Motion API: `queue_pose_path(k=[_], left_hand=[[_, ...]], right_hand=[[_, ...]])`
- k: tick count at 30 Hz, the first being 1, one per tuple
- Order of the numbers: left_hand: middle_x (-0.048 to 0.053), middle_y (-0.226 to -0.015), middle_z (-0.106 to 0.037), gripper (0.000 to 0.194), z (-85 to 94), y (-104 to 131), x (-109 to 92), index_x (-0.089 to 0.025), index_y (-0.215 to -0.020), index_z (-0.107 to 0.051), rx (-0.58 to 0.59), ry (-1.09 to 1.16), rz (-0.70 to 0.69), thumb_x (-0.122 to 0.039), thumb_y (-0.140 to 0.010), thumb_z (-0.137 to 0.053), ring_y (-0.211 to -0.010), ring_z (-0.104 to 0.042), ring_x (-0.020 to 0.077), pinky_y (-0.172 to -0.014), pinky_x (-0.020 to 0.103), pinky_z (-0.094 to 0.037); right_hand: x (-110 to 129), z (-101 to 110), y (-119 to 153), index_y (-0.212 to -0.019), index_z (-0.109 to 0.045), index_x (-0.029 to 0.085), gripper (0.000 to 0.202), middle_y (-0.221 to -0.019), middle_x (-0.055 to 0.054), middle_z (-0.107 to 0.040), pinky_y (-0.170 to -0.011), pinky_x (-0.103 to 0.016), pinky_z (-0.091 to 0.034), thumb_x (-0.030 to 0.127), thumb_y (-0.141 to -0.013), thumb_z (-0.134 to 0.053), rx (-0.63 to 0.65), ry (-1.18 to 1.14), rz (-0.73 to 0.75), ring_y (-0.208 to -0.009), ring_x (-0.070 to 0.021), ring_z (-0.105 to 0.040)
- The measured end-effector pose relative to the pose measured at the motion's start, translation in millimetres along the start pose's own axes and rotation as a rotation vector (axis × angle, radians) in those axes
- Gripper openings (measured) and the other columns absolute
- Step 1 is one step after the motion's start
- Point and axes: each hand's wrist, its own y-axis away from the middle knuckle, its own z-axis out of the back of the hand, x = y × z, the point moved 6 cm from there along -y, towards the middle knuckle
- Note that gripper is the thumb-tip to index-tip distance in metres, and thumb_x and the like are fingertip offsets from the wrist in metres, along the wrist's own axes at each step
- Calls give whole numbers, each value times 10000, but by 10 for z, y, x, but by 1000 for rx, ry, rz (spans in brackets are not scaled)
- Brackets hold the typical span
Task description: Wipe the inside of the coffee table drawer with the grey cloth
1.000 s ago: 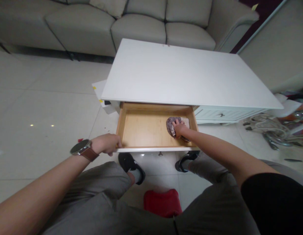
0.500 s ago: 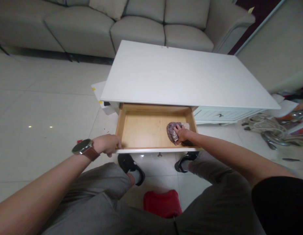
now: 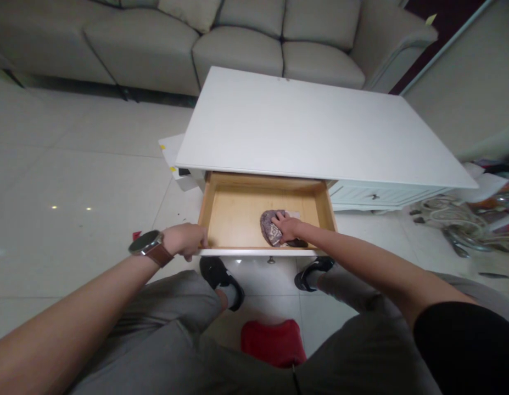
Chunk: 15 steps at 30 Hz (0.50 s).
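A wooden drawer (image 3: 233,214) is pulled out from the white table (image 3: 315,126). My left hand (image 3: 190,240) is closed on the drawer's front left corner, with a watch (image 3: 147,244) on the wrist. Inside the drawer, right of its middle and near the front panel, my right hand (image 3: 287,227) presses on a patterned purple-brown cloth (image 3: 271,227), fingers curled over it. The cloth is bunched up against the drawer floor. A round knob (image 3: 271,260) is on the drawer's front.
A second, closed drawer (image 3: 361,195) is on the right. Beyond the table is a grey sofa (image 3: 238,52). Cables (image 3: 447,216) and metal parts lie on the floor at right. A red object (image 3: 273,343) lies between my legs, below my black shoes (image 3: 215,274).
My right hand has moved left along the drawer floor with the cloth. My left hand stays at the drawer corner. The whole view has shifted slightly.
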Motion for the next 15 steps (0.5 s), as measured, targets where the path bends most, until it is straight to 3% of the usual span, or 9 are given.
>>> queue_pose_path(k=[4, 10, 12, 15], left_hand=[[57, -1038, -782, 538, 2, 7, -5, -279, -1100, -779, 13, 6, 1, -107, -593, -835, -975, -712, 244, -829, 287, -516], [31, -1016, -785, 525, 55, 58, -58, -286, -1072, -788, 21, 1, -13, -65, -597, -820, -943, -716, 213, -810, 254, -508], [20, -1008, -785, 516, 63, 59, -65, -287, -1051, -792, 14, -8, -11, -55, -590, -819, -930, -715, 201, -804, 241, -506], [8, -923, -787, 445, 56, 37, -67, -287, -957, -806, 1, -17, -25, -55, -577, -815, -882, -715, 199, -791, 242, -507]], right_hand=[[563, 224, -360, -1558, -314, 200, 1184, -1638, -209, -205, -1136, -535, -340, 545, -567, -862, 1, -18, 36, -1438, -480, -291], [1447, 477, -868, -1563, -318, 215, 1157, -1663, -176, -187, -1136, -577, -322, 667, -605, -785, -102, -105, 132, -1470, -469, -228], [1620, 548, -982, -1561, -319, 212, 1130, -1669, -165, -174, -1142, -572, -316, 697, -636, -750, -155, -149, 148, -1490, -452, -178], [1655, 671, -1101, -1540, -355, 195, 1133, -1658, -181, -197, -1135, -574, -321, 738, -622, -739, -226, -183, 110, -1487, -445, -176]])
